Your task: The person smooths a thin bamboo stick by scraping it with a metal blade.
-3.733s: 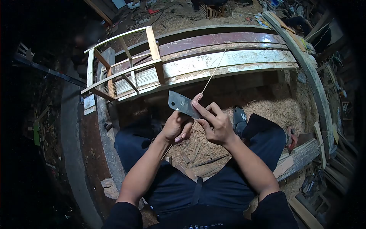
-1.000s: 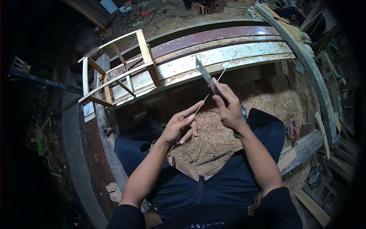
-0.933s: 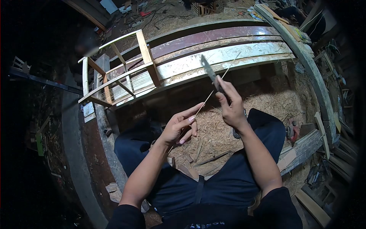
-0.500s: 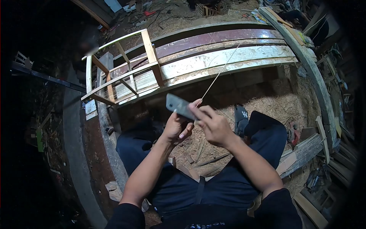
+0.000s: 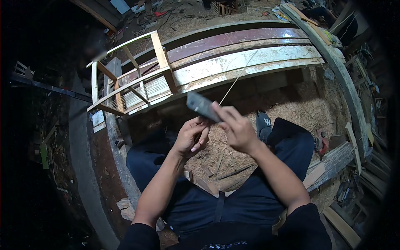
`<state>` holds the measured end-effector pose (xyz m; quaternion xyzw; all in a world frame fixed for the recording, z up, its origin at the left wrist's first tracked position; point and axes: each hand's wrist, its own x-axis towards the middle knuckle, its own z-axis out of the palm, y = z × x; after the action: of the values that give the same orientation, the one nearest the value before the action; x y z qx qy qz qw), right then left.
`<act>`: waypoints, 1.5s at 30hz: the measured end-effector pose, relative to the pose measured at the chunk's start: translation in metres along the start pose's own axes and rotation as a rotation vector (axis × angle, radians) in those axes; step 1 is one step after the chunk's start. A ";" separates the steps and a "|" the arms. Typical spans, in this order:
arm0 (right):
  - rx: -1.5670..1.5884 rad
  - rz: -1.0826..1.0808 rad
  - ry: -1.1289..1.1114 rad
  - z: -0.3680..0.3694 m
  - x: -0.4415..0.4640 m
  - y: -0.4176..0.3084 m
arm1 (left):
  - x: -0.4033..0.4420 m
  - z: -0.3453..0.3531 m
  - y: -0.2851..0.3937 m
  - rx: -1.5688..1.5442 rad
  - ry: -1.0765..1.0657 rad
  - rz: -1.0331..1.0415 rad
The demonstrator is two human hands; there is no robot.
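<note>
Right hand [image 5: 237,128]: fingers clenched around the handle of a knife [image 5: 201,107], the index finger laid forward along the near end of the blade. Blade somewhat blurred. Its long axis is slanted across the gap between the hands; the broad far end is pointed ahead and to the left of the right fingers, and is held above and just beyond the left fingertips.

Left hand [image 5: 191,136]: fingers curled and drawn together on a thin pale strip [image 5: 232,86], directly beneath the blade; the exact contact is hidden by the knife and the fingertips. The strip's long axis is pointed away from the person and to the right, roughly crosswise to the blade. The far end is carried out past the right fingertips and seen against the bench [image 5: 200,75]; the near end is lost behind the blade and the hands.

Beyond the left fingers and further left, a slatted wooden frame [image 5: 160,52] is stood on the bench. Below the fingers, between the knees, the ground is covered with shavings [image 5: 287,106], on which a dark stick [image 5: 233,172] is laid slantwise. A dark shoe [image 5: 263,126] is seen just to the right of the right fingers.
</note>
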<state>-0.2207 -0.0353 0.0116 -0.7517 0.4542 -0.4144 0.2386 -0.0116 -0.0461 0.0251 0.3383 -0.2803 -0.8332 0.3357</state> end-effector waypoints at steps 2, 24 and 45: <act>0.046 0.021 0.152 -0.008 0.008 0.025 | 0.002 0.004 0.007 0.139 -0.108 -0.008; 0.061 0.071 0.056 0.000 0.002 0.013 | 0.010 -0.006 -0.008 0.110 -0.010 0.094; -0.001 0.049 -0.083 0.010 0.001 -0.008 | 0.010 0.008 0.005 -0.037 0.032 0.082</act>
<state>-0.2082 -0.0322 0.0124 -0.7570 0.4624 -0.3766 0.2669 -0.0211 -0.0543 0.0294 0.3335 -0.2732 -0.8183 0.3800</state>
